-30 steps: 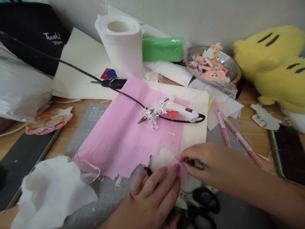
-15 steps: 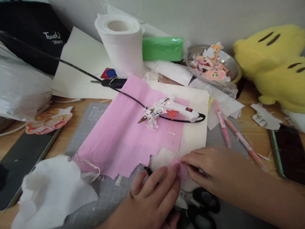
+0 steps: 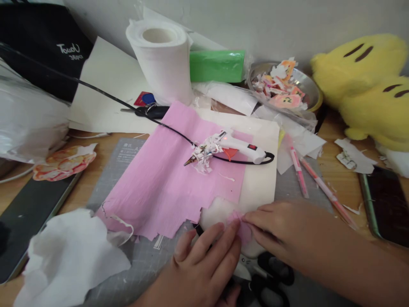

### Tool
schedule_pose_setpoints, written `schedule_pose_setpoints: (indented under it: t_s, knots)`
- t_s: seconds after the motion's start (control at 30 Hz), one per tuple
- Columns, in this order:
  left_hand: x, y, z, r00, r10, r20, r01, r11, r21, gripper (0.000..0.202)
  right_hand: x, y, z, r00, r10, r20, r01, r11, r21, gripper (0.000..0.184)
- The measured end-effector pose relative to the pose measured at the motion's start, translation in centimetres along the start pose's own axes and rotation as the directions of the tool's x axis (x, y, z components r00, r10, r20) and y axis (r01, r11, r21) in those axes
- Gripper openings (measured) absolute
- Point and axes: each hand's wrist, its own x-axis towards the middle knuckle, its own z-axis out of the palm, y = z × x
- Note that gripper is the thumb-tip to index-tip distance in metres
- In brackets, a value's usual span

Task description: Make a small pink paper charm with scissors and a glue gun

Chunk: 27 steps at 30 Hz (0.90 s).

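A small pink paper piece (image 3: 240,225) lies on a white rounded object (image 3: 217,215) near the front of the grey cutting mat (image 3: 128,153). My right hand (image 3: 281,232) pinches that pink piece with thumb and forefinger. The stretched fingers of my left hand (image 3: 204,264) press on the pink piece and on the white object from the near side. Just beyond them lies a large sheet of pink crepe paper (image 3: 172,175), with a white hot glue gun (image 3: 236,148) resting on it.
Black scissors (image 3: 271,273) lie under my hands. A paper roll (image 3: 162,57), a green block (image 3: 217,66), a bowl of scraps (image 3: 284,85) and a yellow plush toy (image 3: 367,85) stand at the back. Pink pens (image 3: 298,168), a phone (image 3: 385,204) and white tissue (image 3: 67,251) lie around.
My right hand has slid a little lower and nearer, keeping its pinch on the pink piece. My left hand has hardly moved.
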Motion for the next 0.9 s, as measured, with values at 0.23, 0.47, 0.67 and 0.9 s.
schedule_pose_setpoints:
  t_s: [0.23, 0.47, 0.67, 0.9]
  knots:
    - [0.1, 0.0, -0.2, 1.000, -0.013, 0.016, 0.013, 1.000, -0.013, 0.040, -0.1, -0.1, -0.8, 0.999, -0.018, 0.034, 0.018, 1.000, -0.014, 0.018]
    - [-0.2, 0.0, -0.1, 0.999, 0.033, 0.007, -0.033, 0.999, 0.013, 0.041, -0.1, -0.1, -0.3, 0.999, -0.049, 0.008, 0.049, 0.999, -0.014, 0.014]
    - [-0.2, 0.3, -0.1, 0.999, -0.011, 0.036, 0.012, 1.000, -0.001, 0.043, -0.3, -0.1, 0.3, 0.991, -0.107, -0.079, 0.103, 0.993, -0.061, 0.019]
    - [-0.1, 0.2, -0.1, 1.000, -0.017, 0.008, 0.017, 1.000, -0.007, 0.042, -0.2, -0.4, 0.3, 0.983, -0.136, -0.126, 0.120, 0.985, -0.125, 0.022]
